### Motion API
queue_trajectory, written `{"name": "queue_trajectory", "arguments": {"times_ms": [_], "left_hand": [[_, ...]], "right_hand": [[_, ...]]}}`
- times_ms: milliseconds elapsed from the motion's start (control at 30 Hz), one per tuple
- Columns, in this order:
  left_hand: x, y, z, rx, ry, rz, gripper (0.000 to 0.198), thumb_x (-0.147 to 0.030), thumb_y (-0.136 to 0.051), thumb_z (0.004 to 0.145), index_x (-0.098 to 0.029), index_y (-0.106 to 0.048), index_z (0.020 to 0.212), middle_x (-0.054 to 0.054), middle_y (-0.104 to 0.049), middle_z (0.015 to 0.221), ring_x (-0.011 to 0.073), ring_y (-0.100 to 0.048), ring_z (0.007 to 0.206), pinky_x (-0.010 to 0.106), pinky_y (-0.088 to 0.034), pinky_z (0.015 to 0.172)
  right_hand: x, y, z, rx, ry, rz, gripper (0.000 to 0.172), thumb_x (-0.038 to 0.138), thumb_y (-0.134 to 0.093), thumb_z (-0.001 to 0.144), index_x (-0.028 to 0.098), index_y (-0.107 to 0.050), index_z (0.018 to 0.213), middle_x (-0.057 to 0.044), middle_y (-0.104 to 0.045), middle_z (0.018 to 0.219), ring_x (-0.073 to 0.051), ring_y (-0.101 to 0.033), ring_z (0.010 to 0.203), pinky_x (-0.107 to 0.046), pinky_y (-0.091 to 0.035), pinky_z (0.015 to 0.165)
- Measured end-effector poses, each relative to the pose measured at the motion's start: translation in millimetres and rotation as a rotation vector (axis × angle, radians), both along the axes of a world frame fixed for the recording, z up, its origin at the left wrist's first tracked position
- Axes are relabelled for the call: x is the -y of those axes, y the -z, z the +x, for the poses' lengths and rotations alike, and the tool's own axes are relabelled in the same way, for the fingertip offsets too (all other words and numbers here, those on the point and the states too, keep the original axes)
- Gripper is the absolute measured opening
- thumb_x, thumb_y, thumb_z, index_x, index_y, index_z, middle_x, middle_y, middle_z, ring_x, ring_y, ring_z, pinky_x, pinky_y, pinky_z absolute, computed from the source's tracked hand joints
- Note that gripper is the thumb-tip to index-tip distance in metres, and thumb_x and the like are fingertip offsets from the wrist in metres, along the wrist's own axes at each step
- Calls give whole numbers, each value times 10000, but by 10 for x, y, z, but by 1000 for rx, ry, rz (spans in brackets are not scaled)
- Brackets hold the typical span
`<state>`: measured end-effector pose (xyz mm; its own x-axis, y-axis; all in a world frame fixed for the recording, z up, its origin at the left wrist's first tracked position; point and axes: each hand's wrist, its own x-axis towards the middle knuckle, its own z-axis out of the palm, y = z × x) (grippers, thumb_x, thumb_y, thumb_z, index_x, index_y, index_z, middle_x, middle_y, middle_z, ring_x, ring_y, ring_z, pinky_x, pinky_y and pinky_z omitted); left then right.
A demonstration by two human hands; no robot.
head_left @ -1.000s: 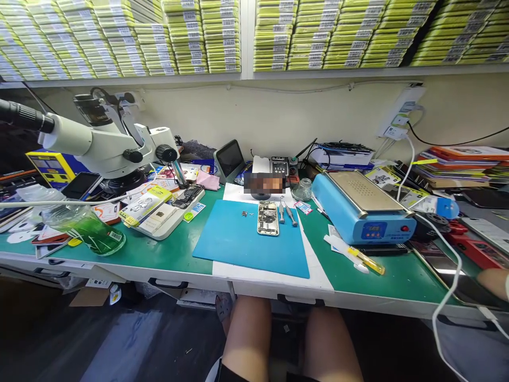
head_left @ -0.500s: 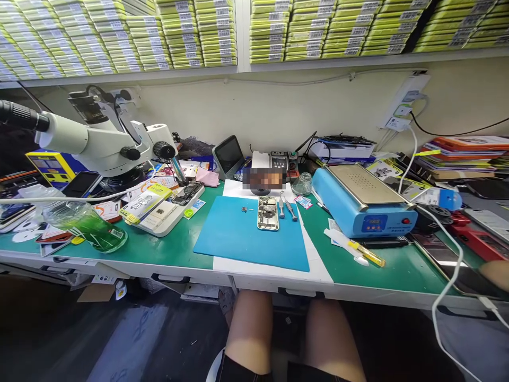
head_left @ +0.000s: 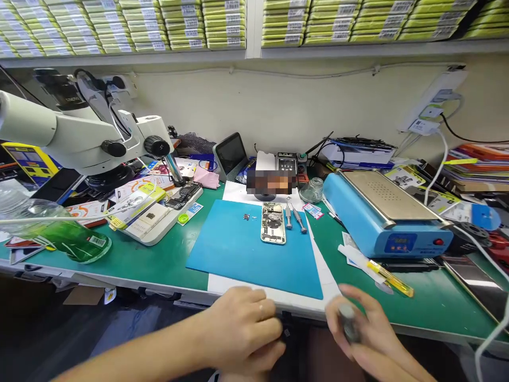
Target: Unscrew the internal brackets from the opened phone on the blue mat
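My left hand hovers in front of the bench edge with its fingers curled in; whatever they may hold is hidden. To its right, my right hand, blurred by motion, is closed around a small dark grey cylinder. Past both hands, an opened phone with its inner parts bare lies on the blue mat. Two screwdrivers lie just right of the phone. On its left are tiny loose parts.
A microscope and a green bottle stand left. A blue heating machine sits right, with a yellow-handled tool before it. A glass jar is behind the screwdrivers. A white cable crosses the right side.
Both my hands have come into view at the bench's front edge, the right one with the grey cylinder. The view has moved closer to the bench. Phone and screwdrivers lie as before.
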<state>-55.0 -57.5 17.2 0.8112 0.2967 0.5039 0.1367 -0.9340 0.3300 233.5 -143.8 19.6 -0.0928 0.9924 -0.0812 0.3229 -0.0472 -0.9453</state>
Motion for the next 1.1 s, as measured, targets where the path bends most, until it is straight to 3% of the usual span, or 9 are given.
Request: {"name": "queue_trajectory", "arguments": {"times_ms": [100,167,267,300,367,467,633,833,1100], "left_hand": [[-448,71,278,-11,105,236,203,-199,-579,981,-168,-585,781,6,-575,727,143,-496,637,313,-291,523],[-635,121,386,15,186,337,203,-223,-595,974,-180,-574,778,-17,-550,709,133,-486,633,314,-284,536],[-764,213,484,63,203,391,190,-282,-597,981,-181,-596,820,-21,-554,730,133,-485,632,316,-327,572],[-785,249,507,53,145,380,196,-341,-587,1003,-162,-643,947,14,-612,824,155,-530,694,326,-374,618],[-816,322,537,147,3,406,156,-282,-587,989,-153,-663,1033,43,-662,920,167,-562,739,323,-427,685],[-842,423,540,138,-142,435,148,-196,-606,975,-148,-691,1087,83,-711,1083,214,-636,977,337,-483,907],[-800,518,489,-52,-203,461,318,-256,-554,1030,-148,-658,1310,145,-613,1444,292,-568,1326,406,-395,1135],[-769,510,464,-159,-243,467,332,-272,-482,1068,-141,-663,1313,118,-669,1395,292,-591,1323,397,-389,1142],[-812,614,491,-105,-293,536,336,-315,-500,1071,-151,-627,1335,165,-676,1363,319,-592,1340,450,-356,1183]], "right_hand": [[-694,-203,-175,-61,-148,244,409,302,-435,1083,387,-480,1481,-50,-703,1006,-137,-669,699,-293,-609,627],[-1128,-245,-288,-46,-221,467,414,212,-445,1071,333,-507,1462,-43,-690,969,-140,-698,774,-289,-629,686],[-1655,-122,-383,-63,-185,674,413,144,-525,1031,322,-513,1404,-30,-711,1005,-169,-740,949,-348,-646,841],[-1782,-49,-392,-75,-151,752,435,110,-538,1017,330,-500,1389,-24,-716,1036,-176,-743,1009,-371,-642,888],[-1949,102,-389,-100,-86,872,504,39,-546,990,348,-470,1381,-10,-713,1082,-182,-741,1087,-405,-636,947],[-2018,250,-376,-119,-34,906,556,-20,-543,967,338,-458,1384,-6,-711,1089,-186,-759,1083,-413,-655,945],[-1973,265,-391,-169,29,827,499,-8,-568,965,335,-496,1321,4,-708,1037,-183,-767,1000,-454,-677,939],[-1952,236,-397,-198,0,806,536,-41,-574,940,349,-525,1305,11,-704,1023,-200,-774,989,-493,-673,971],[-1927,280,-351,-175,-33,725,598,16,-552,982,377,-471,1451,-14,-713,1032,-214,-775,1059,-413,-682,957]]}}
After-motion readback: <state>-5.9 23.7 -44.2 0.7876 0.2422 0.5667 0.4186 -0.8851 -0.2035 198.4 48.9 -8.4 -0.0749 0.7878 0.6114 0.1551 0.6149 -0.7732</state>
